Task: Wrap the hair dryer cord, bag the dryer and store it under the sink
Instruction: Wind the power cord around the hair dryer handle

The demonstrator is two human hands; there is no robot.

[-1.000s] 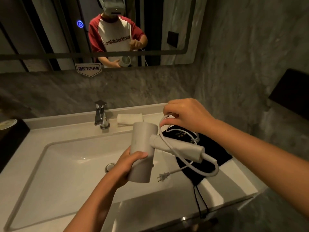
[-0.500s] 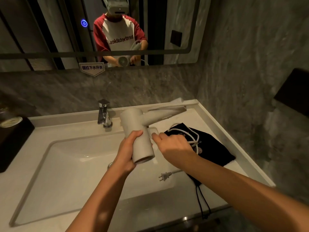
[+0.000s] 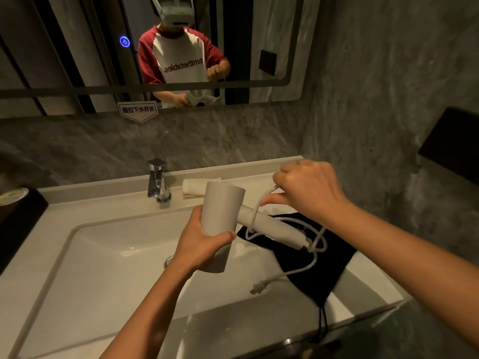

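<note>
A white hair dryer (image 3: 223, 206) hangs over the sink, its barrel gripped from the left by my left hand (image 3: 201, 239). Its handle (image 3: 274, 229) points right and slightly down. My right hand (image 3: 308, 193) pinches the white cord (image 3: 261, 203) just above the handle, with one loop lying around it. The rest of the cord curls down over a black drawstring bag (image 3: 324, 265) lying flat on the counter. The plug (image 3: 259, 287) rests near the basin's right edge.
A white sink (image 3: 85, 268) fills the counter, with a chrome faucet (image 3: 158, 180) at the back and a folded white towel (image 3: 193, 186) beside it. A dark box (image 3: 18, 218) stands at the left. A grey stone wall rises close on the right, under a mirror.
My right hand has come up from under the barrel to above the handle, drawing the cord around it. The handle has swung from pointing back-right to pointing right and down.
</note>
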